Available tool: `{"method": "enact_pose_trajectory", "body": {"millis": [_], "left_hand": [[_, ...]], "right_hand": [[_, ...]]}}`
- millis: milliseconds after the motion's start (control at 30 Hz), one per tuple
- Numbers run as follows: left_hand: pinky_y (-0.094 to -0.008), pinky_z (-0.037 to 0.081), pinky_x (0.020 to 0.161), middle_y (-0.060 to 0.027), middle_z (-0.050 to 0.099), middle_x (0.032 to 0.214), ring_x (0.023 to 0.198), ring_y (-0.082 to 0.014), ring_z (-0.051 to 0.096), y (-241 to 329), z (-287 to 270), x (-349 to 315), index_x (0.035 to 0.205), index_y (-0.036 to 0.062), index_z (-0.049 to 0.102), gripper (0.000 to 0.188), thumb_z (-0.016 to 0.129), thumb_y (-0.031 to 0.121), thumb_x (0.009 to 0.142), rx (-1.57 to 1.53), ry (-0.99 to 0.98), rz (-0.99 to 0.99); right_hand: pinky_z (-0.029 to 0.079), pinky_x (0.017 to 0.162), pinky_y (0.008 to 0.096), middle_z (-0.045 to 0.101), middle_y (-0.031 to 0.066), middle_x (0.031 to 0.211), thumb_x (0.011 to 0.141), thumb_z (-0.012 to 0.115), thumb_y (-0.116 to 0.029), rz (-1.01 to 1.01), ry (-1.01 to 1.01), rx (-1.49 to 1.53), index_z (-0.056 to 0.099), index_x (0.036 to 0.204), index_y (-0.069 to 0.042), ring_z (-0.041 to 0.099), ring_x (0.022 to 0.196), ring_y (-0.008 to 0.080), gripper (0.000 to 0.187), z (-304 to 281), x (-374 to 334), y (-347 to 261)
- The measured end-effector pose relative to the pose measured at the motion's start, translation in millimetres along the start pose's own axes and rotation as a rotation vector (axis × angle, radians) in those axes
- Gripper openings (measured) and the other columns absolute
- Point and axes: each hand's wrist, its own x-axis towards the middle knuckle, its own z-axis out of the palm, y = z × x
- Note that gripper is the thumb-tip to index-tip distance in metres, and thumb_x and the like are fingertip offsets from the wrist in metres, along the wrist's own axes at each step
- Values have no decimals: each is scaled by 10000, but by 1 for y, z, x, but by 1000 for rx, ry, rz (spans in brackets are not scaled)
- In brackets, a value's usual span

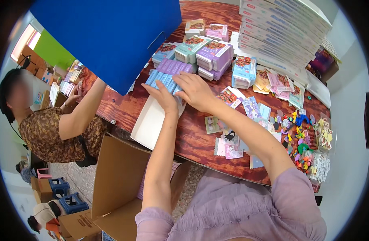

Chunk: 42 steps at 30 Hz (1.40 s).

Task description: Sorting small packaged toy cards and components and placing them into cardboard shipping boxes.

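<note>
A white box tray (pixel 148 125) lies at the table's near edge, its far part filled with rows of small purple boxes (pixel 176 66) and blue boxes (pixel 160 77). My left hand (pixel 165 96) rests on the blue boxes with its fingers stretched out. Beside it, my right hand (pixel 195 90) lies palm down over the right side of the same rows, fingers extended and apart. The near part of the tray shows bare white. Just beyond my hands stand stacks of green card packs (pixel 191 49) and purple card packs (pixel 215 55).
A large blue panel (pixel 112 36) covers the upper left. A tall stack of white boxes (pixel 279 36) stands far right. Loose cards (pixel 232 140) and small colourful trinkets (pixel 299 132) lie right. An opened carton (pixel 116 180) sits below the table edge. Another person (pixel 52 124) is at left.
</note>
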Motion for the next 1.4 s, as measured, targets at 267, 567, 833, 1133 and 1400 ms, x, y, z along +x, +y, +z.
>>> {"method": "enact_pose_trajectory", "body": {"millis": [267,567,833,1133,1400], "left_hand": [[-408,212,1178,-262,98,1585,1458,-329,203,13,10,-17,1525,-64,4,757,316,441,1055,-525,-66,-197],[-403,195,1188,-281,138,1578,1465,-354,197,-15,-1,4,1506,-107,84,802,315,502,1037,-621,-12,-200],[-406,356,1091,-171,447,1420,1280,-279,473,-22,-6,38,1383,-22,399,602,286,473,1059,-579,61,-61],[-414,402,990,-236,549,1223,1126,-319,544,-6,-13,23,1220,-101,518,616,302,452,1054,-533,-46,-241],[-421,481,969,-197,515,1364,1161,-315,581,-34,5,35,1362,-29,433,597,247,449,1056,-501,-70,-73]], "right_hand": [[348,1087,355,555,181,1347,970,565,-351,595,227,419,510,1357,-10,482,1282,298,519,16,-7,26],[344,1077,360,535,223,1329,974,517,-431,829,280,753,558,1285,36,485,1267,322,563,66,-15,67],[331,1080,394,517,246,1314,978,513,-399,906,423,758,526,1325,28,457,1270,356,551,65,-12,36],[331,1102,376,338,147,1540,1011,506,-367,1010,458,950,238,1526,-4,370,1376,242,684,73,-25,7],[413,1000,338,418,133,1476,999,539,-275,957,320,1007,268,1522,-40,441,1308,222,634,95,-37,-27]]}}
